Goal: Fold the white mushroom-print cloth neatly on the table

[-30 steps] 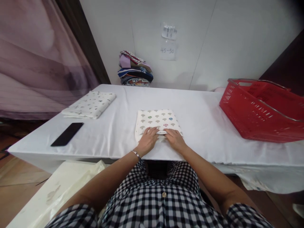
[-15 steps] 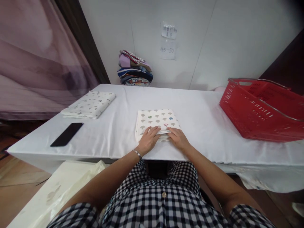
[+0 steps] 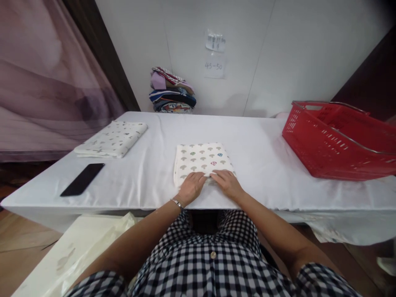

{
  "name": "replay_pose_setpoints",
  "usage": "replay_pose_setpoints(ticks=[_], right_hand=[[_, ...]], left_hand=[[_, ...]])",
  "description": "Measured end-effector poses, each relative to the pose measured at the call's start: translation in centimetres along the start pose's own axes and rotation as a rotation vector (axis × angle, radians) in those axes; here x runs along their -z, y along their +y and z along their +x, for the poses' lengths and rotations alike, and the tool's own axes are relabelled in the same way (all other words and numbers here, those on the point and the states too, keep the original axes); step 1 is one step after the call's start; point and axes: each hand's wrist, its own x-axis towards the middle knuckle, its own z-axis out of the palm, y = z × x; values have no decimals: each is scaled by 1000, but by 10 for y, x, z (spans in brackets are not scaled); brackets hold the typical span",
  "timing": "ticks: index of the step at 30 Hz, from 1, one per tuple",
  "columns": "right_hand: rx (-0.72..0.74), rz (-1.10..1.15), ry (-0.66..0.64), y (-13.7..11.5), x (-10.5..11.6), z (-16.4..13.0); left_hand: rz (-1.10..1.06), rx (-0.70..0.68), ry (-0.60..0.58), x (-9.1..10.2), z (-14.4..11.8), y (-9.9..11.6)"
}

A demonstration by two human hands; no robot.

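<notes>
A folded white cloth with a mushroom print (image 3: 202,156) lies flat on the white-covered table (image 3: 256,165) in front of me. My left hand (image 3: 192,187) grips its near edge left of the middle, with the fingers bent over the top layer. Close beside it, my right hand (image 3: 227,184) pinches the same edge on the right. Both thumbs are mostly hidden by the fingers and the fabric. Farther left lies another folded white cloth with a small print (image 3: 113,139), untouched.
A black flat phone-like slab (image 3: 83,179) lies at the table's left. On the right stands a red plastic basket (image 3: 337,152) with metal handles. Folded clothes (image 3: 172,93) are stacked by the back wall, below paper signs (image 3: 214,66). A pale surface (image 3: 80,243) sits lower left.
Both hands have drawn slightly closer together and nearer to me at the cloth's front edge. The layers that showed between them are now mostly covered. The view has shifted a little.
</notes>
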Motion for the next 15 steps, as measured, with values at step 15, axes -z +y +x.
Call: replay_pose_setpoints(ticks=[15], right_hand=[[-111,87,-100,-39,-9,17]], left_hand=[[-67,7,30,3,-12,-4]])
